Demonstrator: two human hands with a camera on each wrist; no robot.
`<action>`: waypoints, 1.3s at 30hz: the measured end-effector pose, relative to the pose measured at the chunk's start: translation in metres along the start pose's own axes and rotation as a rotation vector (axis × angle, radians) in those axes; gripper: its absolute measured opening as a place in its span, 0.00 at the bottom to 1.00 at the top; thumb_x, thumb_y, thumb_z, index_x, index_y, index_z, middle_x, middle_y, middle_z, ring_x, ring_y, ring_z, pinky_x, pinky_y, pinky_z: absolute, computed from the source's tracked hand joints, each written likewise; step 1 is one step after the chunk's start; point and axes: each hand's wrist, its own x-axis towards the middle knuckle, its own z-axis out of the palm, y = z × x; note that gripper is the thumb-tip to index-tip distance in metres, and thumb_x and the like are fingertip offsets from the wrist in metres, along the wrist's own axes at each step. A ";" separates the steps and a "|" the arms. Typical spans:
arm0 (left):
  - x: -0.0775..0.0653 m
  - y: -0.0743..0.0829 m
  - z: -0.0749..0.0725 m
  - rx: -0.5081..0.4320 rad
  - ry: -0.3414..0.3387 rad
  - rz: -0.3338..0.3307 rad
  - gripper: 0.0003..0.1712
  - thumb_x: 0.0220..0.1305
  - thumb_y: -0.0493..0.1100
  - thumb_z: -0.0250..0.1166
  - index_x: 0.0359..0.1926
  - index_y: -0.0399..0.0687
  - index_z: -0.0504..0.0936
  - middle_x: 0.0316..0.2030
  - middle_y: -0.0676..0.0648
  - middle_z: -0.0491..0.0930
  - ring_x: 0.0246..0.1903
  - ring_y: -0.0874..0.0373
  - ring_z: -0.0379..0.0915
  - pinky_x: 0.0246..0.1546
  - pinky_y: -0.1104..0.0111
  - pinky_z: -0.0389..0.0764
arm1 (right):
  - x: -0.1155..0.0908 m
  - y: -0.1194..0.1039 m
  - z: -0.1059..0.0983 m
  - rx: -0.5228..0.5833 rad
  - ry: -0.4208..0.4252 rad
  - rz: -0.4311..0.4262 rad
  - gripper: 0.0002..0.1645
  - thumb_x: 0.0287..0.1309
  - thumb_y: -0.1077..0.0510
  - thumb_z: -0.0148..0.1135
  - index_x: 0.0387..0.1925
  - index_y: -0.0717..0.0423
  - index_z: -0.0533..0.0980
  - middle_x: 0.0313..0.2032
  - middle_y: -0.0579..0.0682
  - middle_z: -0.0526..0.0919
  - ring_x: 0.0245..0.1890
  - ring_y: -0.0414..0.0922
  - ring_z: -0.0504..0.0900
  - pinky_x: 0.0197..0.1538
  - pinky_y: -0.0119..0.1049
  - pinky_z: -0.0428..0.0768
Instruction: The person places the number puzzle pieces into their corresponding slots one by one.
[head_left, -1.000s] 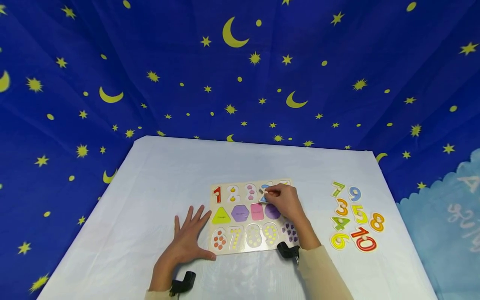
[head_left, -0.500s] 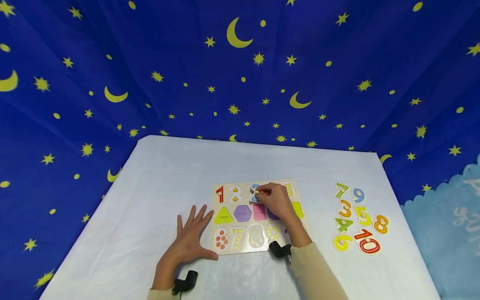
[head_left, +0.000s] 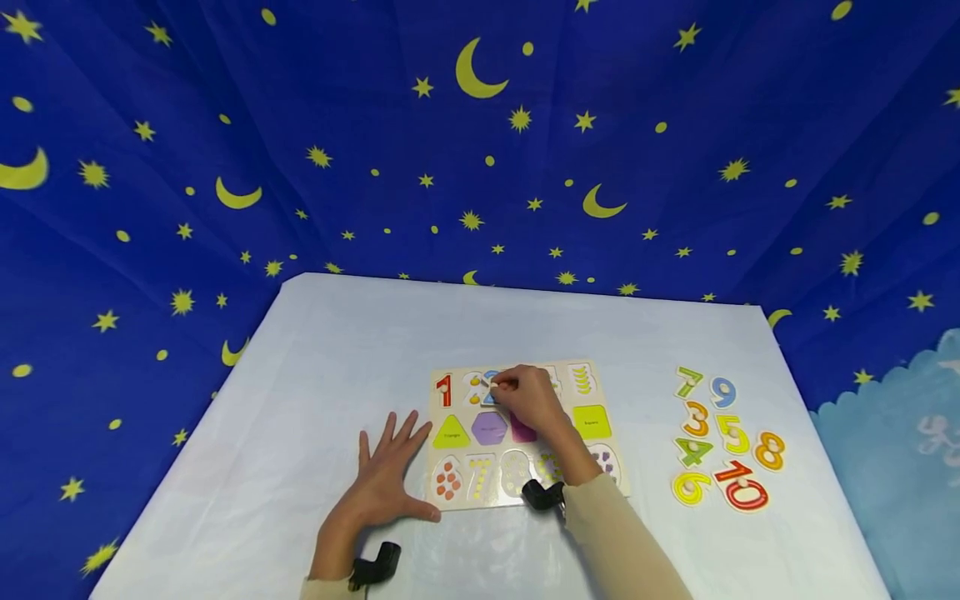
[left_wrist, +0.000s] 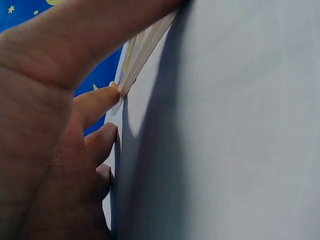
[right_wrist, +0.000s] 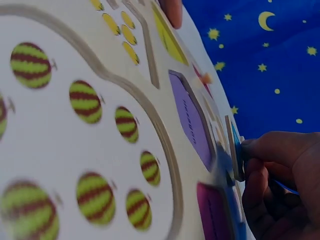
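Note:
A wooden number puzzle board [head_left: 459, 411] lies on the white table. My right hand [head_left: 531, 398] pinches a blue number 2 puzzle piece [head_left: 490, 392] between thumb and finger, over the top row beside the recess with two pieces of fruit. In the right wrist view the blue piece [right_wrist: 235, 150] stands on edge to the camera, close over the board. My left hand [head_left: 382, 483] is spread flat at the board's left side, and a fingertip [left_wrist: 112, 94] meets the board's edge in the left wrist view. A red number 1 piece [head_left: 444, 391] sits in the top left recess.
Several loose number pieces lie to the right of the board, among them a red 10 [head_left: 742, 487], an orange 8 [head_left: 769, 451] and a green 7 [head_left: 689, 382]. A blue curtain [head_left: 375, 125] with stars and moons hangs behind the table [head_left: 360, 333].
My right hand has carried the blue number 2 leftward along the top row, from near the fourth recess to the second. The left hand stays by the board, and the view has shifted slightly.

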 end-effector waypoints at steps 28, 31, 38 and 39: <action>-0.001 0.001 -0.002 0.030 0.002 0.024 0.77 0.20 0.78 0.74 0.74 0.57 0.55 0.75 0.50 0.43 0.73 0.44 0.27 0.62 0.37 0.24 | 0.013 -0.020 0.018 -0.088 -0.076 -0.083 0.05 0.50 0.62 0.67 0.31 0.55 0.86 0.24 0.40 0.80 0.25 0.36 0.76 0.31 0.32 0.77; -0.001 0.002 -0.002 0.031 0.003 0.020 0.76 0.20 0.78 0.74 0.74 0.57 0.55 0.75 0.50 0.43 0.73 0.45 0.27 0.62 0.37 0.24 | 0.015 -0.019 0.020 -0.100 -0.087 -0.083 0.05 0.50 0.62 0.67 0.30 0.55 0.86 0.24 0.40 0.80 0.25 0.36 0.75 0.31 0.32 0.76; -0.001 0.002 -0.002 0.028 0.001 0.023 0.77 0.20 0.78 0.74 0.75 0.58 0.55 0.75 0.50 0.43 0.73 0.45 0.27 0.62 0.37 0.23 | 0.017 -0.019 0.022 -0.135 -0.105 -0.062 0.05 0.50 0.62 0.67 0.30 0.54 0.86 0.23 0.38 0.80 0.25 0.37 0.75 0.32 0.32 0.76; -0.001 0.001 -0.002 0.028 0.002 0.024 0.76 0.20 0.78 0.74 0.75 0.58 0.55 0.75 0.50 0.43 0.73 0.45 0.27 0.62 0.37 0.23 | 0.017 -0.019 0.022 -0.140 -0.107 -0.061 0.05 0.50 0.61 0.67 0.30 0.54 0.86 0.23 0.38 0.80 0.25 0.37 0.75 0.32 0.33 0.76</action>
